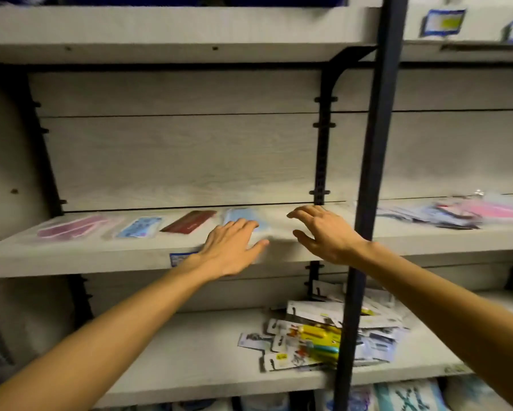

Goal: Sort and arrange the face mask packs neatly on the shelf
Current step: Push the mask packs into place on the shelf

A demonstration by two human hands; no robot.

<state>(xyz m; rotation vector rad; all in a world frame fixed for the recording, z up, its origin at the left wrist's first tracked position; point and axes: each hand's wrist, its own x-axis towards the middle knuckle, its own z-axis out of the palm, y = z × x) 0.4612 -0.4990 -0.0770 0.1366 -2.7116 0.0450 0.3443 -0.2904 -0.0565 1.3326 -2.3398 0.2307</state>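
Pale wood-grain shelf (pixel 101 259) bears flat glossy packs (pixel 139 227); hands hover.

Four face mask packs lie in a row on the middle shelf (pixel 101 259): one pink pack (pixel 71 228) at 9 o'clock, one patterned blue pack (pixel 139 227), one dark red pack (pixel 188 222), one plain light blue pack (pixel 239 216). One blurred heap of packs (pixel 456 213) at 3 o'clock cannot be counted. Two hands reach in, the left hand (pixel 233 247) and the right hand (pixel 326 232).

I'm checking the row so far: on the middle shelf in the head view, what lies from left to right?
Pink mask pack → patterned blue pack → dark red pack → light blue pack under the left hand → right hand → loose pile of packs.
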